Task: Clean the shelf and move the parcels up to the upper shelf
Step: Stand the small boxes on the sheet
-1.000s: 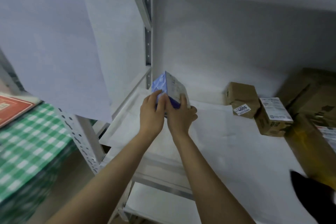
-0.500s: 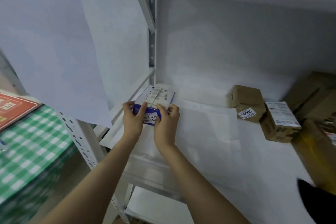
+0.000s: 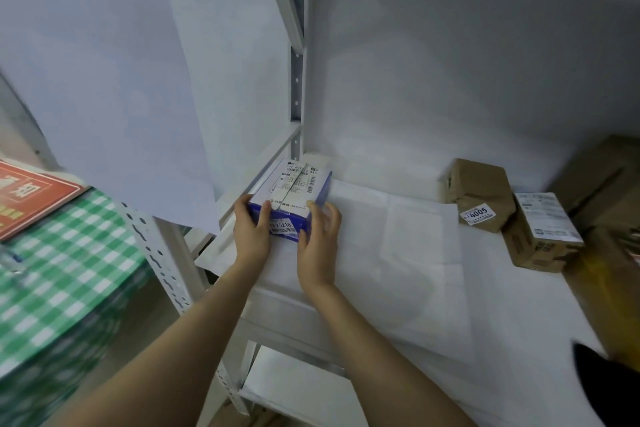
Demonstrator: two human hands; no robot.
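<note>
Blue-white parcel (image 3: 294, 184) flat on shelf (image 3: 485, 305), far-left corner beside upright post (image 3: 297, 80). Left hand (image 3: 251, 232) grips near-left corner, right hand (image 3: 317, 246) near-right. Brown parcels (image 3: 479, 194) well apart, rightward.

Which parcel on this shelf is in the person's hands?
The blue-and-white box at the left end of the shelf: the left hand and right hand hold its near corners. The 4005 parcel and the brown box beside it lie untouched at the right.
</note>
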